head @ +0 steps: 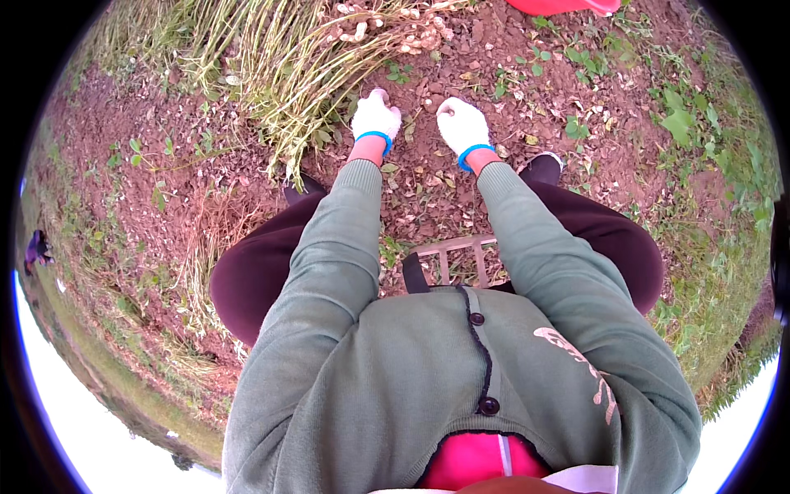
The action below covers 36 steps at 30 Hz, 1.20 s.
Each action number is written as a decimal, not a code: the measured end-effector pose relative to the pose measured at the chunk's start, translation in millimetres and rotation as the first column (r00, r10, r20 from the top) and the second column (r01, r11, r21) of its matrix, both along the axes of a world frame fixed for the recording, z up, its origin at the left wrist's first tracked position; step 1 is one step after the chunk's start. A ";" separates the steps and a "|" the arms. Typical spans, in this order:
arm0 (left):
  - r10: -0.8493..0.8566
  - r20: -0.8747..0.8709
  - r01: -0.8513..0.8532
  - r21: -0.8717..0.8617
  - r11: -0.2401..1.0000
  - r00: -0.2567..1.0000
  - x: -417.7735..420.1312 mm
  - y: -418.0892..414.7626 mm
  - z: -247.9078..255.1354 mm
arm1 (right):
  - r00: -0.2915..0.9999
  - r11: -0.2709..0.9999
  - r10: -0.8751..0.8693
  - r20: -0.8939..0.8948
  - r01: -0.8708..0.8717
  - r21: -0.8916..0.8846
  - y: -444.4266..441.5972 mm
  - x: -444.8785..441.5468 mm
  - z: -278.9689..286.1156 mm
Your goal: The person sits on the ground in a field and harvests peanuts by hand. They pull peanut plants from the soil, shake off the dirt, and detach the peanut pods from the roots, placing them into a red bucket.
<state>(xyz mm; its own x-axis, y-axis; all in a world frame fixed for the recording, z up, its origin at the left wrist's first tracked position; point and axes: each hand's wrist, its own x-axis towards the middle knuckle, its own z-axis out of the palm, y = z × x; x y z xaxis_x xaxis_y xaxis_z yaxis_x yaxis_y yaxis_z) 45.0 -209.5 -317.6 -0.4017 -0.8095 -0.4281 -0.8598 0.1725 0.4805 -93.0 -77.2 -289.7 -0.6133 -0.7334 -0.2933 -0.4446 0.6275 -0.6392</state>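
My left hand (376,116), in a white knit glove with a blue cuff, is curled just above the soil. It is beside the stems of a heap of pulled peanut plants (290,68), and nothing shows between its fingers. A short gap away, my right hand (463,123), gloved the same way, has its fingers curled in with no object visible. Between the two hands a small pale piece, perhaps a peanut pod (428,103), lies on the reddish soil (426,185). Clusters of peanut pods (426,34) hang on the roots at the heap's far right end.
A red plastic container (565,5) is cut off at the top edge. My shoes (543,168) flank the hands. Below my arms is a slatted frame (460,247). Low green weeds (679,117) grow on the right. Dry stalks (207,247) lie left; another person (38,250) is far off.
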 end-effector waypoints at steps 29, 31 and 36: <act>0.740 -0.473 0.245 0.881 0.406 0.477 21.5 7.7 80.0 | 0.013 0.791 -0.118 0.993 0.606 0.086 -17.1 -9.8 53.7; 0.655 -0.507 0.258 0.859 0.443 0.561 18.9 12.0 92.9 | -0.046 0.819 -0.038 0.998 0.571 0.057 -10.5 -7.1 65.8; 0.448 -0.576 0.209 0.743 0.636 0.683 15.5 17.0 138.7 | 0.104 0.927 0.005 0.995 0.372 -0.044 0.4 -4.8 99.3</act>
<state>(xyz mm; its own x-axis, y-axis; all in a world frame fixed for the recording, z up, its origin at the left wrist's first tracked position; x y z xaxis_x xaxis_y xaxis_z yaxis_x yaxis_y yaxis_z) 60.5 -192.5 -178.9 -0.7434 -0.4259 -0.5157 -0.2152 -0.5777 0.7873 -97.7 -76.7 -190.5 -0.0658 -0.7932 -0.6054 0.7770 0.3399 -0.5298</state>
